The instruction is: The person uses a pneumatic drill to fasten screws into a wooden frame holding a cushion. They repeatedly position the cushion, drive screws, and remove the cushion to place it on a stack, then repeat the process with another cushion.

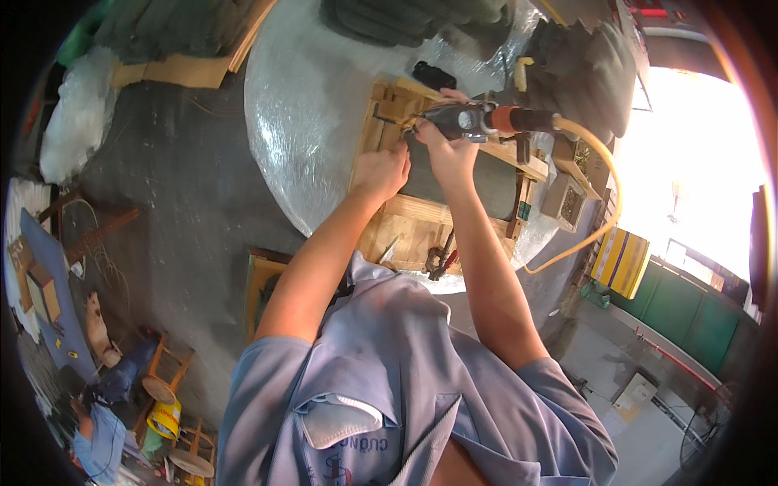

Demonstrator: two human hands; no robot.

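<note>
My right hand point(448, 155) is wrapped round a dark air-powered hand tool point(463, 121) with an orange band at its hose end. A yellow air hose point(613, 174) curves from it to the right and down. The tool's tip points left, at the left side of a wooden frame point(417, 208). Close to that tip, my left hand point(381, 172) has its fingers pinched together at the frame; what they hold is too small to make out. Inside the frame lies a dark grey panel point(466, 188). Pliers with red handles point(440, 261) rest at the frame's near edge.
The frame stands on a round table wrapped in clear film point(279, 138). Dark grey stacked pieces point(587, 73) lie at its far side. Open boxes of small parts point(563, 201) stand at the right. At lower left, another person point(101, 441) is near wooden stools point(162, 387).
</note>
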